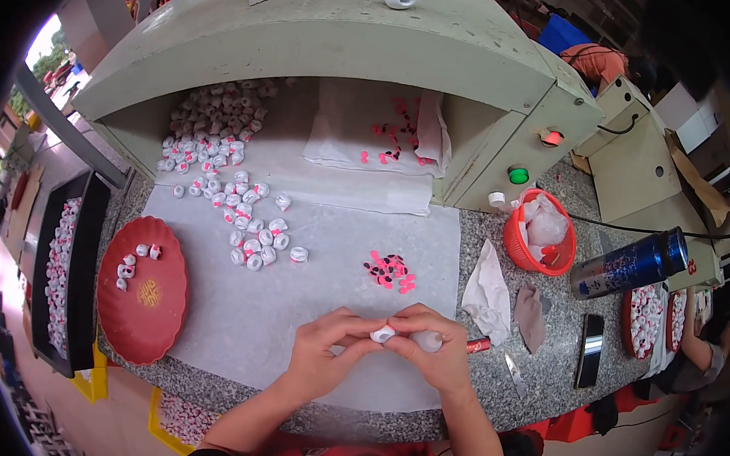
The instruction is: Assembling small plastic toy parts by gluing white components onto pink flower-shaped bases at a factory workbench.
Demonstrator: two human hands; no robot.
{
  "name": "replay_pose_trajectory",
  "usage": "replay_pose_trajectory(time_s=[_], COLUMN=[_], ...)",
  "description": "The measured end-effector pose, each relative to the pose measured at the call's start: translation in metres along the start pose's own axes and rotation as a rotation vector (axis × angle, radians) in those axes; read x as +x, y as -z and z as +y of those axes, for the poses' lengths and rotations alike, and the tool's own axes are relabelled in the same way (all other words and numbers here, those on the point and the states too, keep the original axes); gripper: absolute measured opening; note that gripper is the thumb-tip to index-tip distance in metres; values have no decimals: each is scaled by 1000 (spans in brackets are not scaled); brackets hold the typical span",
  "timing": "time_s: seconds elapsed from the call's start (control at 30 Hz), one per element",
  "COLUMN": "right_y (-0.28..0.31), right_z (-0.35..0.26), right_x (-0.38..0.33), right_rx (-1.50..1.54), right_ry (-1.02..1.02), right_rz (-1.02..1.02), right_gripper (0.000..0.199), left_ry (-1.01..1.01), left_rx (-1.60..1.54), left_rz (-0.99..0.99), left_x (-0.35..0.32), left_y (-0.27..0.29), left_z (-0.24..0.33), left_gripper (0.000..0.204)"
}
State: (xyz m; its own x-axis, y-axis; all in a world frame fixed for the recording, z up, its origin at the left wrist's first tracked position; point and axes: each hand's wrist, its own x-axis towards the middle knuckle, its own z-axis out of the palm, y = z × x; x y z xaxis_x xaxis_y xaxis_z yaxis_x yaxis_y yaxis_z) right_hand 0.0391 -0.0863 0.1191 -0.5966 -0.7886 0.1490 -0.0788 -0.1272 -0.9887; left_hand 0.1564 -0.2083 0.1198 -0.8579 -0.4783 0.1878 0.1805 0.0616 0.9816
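My left hand [322, 349] and my right hand [441, 354] meet over the white sheet [311, 287]. Between their fingertips they pinch a small rounded white plastic piece [383, 334] with a dark opening and a touch of pink. Tucked in my right palm is a pale, translucent rounded thing [430, 341] whose kind I cannot make out. A red stick-like thing [477, 345] pokes out beside that hand. Just beyond my hands lies a loose cluster of small pink and black flat pieces [390, 271]. Similar white pieces [255, 242] spread across the sheet to the left.
A green-grey metal housing [309, 45] arches over the back, with more white pieces inside. At left stand a red scalloped plate [147, 298] and a black bin [85, 294]. At right are a red basket [511, 237], blue bottle [630, 265], phone [591, 350] and pointed blade [514, 376].
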Motion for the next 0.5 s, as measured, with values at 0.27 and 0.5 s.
replay_pose_trajectory(time_s=[0.27, 0.5], right_y=[-4, -6], right_z=[0, 0], right_x=[0, -3], right_rx=[148, 104], right_ry=[-152, -147], right_rz=[9, 38], right_gripper=[20, 18], left_ry=[85, 81], left_rx=[-34, -34], left_rz=[37, 61], left_x=[-2, -2], left_y=[0, -3], left_z=[-5, -1], left_gripper=[27, 26])
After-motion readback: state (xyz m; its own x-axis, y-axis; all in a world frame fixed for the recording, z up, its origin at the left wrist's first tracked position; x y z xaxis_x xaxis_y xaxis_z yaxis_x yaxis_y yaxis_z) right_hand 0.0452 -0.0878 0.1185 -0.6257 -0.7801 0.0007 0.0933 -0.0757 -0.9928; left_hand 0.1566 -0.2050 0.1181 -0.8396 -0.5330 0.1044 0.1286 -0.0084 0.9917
